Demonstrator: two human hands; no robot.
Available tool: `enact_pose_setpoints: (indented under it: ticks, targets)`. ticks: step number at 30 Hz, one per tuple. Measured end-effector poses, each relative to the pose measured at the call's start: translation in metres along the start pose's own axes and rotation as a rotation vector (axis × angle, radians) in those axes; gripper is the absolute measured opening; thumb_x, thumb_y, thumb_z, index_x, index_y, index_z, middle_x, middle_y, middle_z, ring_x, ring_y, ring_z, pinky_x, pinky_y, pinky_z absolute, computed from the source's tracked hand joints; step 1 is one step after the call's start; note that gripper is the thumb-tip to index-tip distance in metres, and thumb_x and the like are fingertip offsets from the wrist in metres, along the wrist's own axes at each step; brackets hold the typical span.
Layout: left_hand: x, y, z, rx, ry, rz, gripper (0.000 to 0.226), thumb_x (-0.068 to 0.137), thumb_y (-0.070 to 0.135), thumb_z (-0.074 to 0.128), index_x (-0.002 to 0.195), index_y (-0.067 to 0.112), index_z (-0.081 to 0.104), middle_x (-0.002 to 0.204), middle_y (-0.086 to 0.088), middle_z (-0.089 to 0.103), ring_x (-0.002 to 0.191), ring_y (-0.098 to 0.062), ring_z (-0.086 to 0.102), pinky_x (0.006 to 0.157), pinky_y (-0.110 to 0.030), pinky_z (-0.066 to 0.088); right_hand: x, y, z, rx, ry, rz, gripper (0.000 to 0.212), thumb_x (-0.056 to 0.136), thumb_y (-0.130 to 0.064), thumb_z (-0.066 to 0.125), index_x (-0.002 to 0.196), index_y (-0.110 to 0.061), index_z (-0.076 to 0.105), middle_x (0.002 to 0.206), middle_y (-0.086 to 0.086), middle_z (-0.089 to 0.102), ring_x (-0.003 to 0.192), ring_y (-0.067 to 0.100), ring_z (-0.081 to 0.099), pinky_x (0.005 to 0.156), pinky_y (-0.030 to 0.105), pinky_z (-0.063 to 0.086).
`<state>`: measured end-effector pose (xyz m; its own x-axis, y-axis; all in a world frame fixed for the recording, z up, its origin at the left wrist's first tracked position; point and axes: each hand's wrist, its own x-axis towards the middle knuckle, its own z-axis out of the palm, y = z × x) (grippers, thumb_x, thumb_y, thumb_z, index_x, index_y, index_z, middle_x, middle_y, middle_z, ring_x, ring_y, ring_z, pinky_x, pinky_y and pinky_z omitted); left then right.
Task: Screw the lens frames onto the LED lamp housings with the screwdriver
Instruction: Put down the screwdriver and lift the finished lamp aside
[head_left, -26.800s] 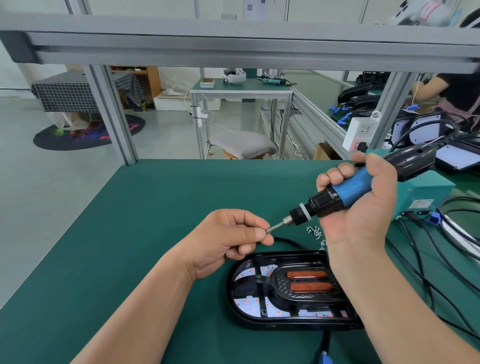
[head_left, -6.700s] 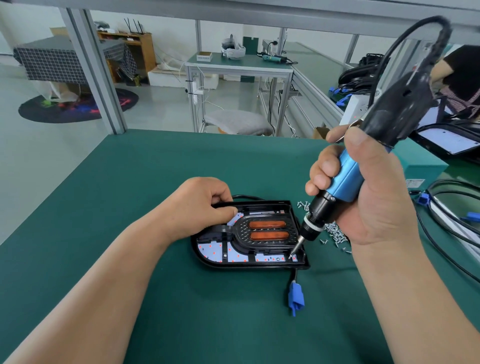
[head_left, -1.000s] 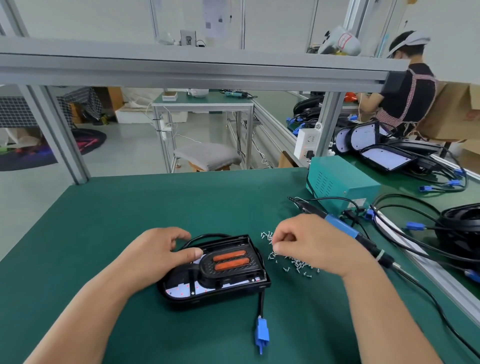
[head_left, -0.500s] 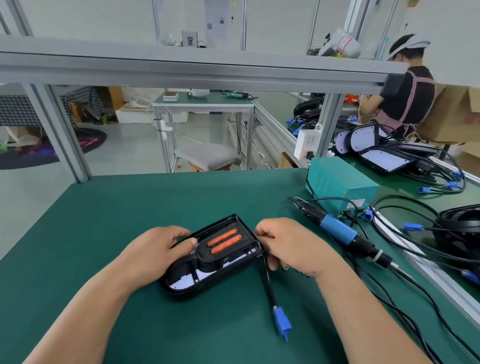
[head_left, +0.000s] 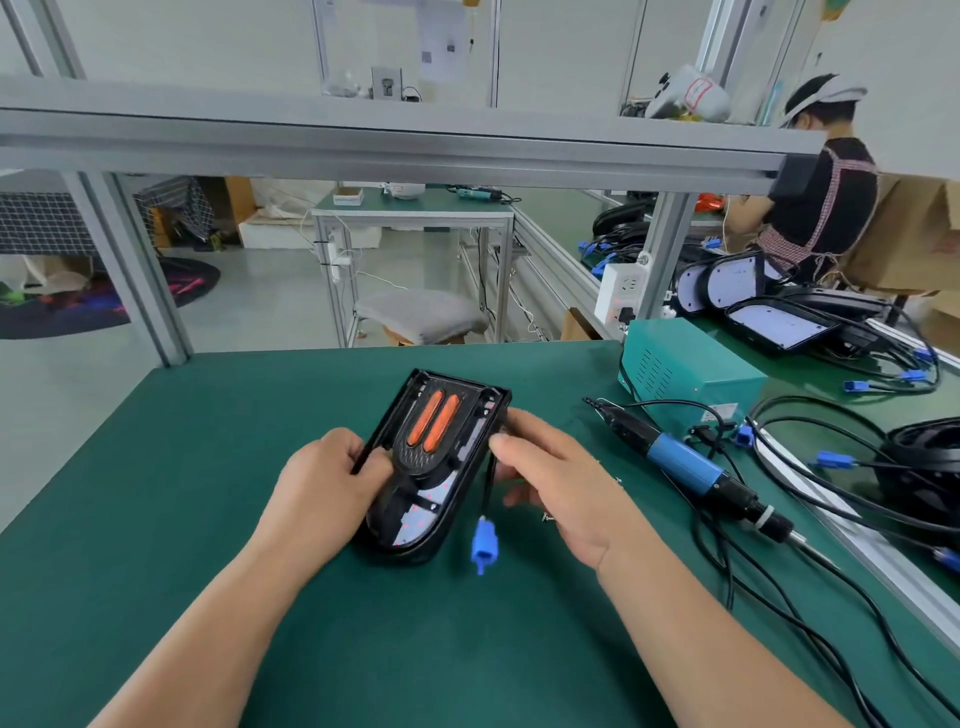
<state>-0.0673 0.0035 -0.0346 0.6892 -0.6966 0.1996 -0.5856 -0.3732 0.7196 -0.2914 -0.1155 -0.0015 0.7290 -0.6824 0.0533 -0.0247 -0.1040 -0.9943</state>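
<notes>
A person's two hands hold a black LED lamp housing tipped up over a green table. Its rounded near end is on or just above the table and its square far end is raised. The left hand grips the housing's left edge, fingers curled round it. The right hand pinches the right edge between thumb and fingertips, though blur hides how firm that hold is. Inside the housing sits the black lens frame, which has two orange strips. A short cable hangs from the housing's right side, and its blue plug dangles clear of the table. The screwdriver lies well to the right, in neither hand, with its cord among other black cables near a green box. The likeliest trouble seems to be a slip. The housing is held only by its edges, so a loose right-hand pinch could let it drop or twist. If any screw is not yet driven, tilting could shift the frame off its holes. The swinging plug could catch under the housing when it is set down. Reaching for the screwdriver could snag its cord in the cables.
</notes>
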Motion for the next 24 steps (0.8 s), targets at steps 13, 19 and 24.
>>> enact_pose_setpoints:
  ticks: [13,19,24]
  targets:
    - [-0.010,0.018,0.013,-0.203,0.046,-0.049,0.040,0.095,0.047,0.066,0.075,0.014,0.055,0.050,0.015,0.046,0.046,-0.007,0.038,0.051,-0.032,0.033,-0.002,0.003,0.018,0.012,0.023,-0.113,0.052,0.096,-0.011,0.063,0.136,-0.043,0.058,0.126,-0.007,0.076,0.118,0.012,0.072,0.096,0.020,0.054]
    - [-0.013,0.017,0.013,-0.721,-0.170,-0.104,0.066,0.092,0.082,0.044,0.079,0.020,0.060,0.060,0.011,0.028,0.049,-0.012,0.023,0.046,-0.023,0.022,0.001,-0.002,0.003,0.038,0.183,-0.166,0.047,0.094,-0.009,0.057,0.128,-0.038,0.071,0.121,-0.001,0.079,0.115,0.028,0.073,0.107,0.044,0.055]
    - [-0.010,0.006,0.020,-0.626,-0.202,-0.037,0.052,0.107,0.060,0.045,0.080,0.020,0.065,0.069,0.000,0.029,0.054,-0.017,0.025,0.045,-0.024,0.025,0.002,-0.013,-0.022,0.065,0.335,-0.234,0.046,0.088,-0.019,0.060,0.131,-0.032,0.072,0.112,0.012,0.079,0.101,0.031,0.074,0.108,0.060,0.053]
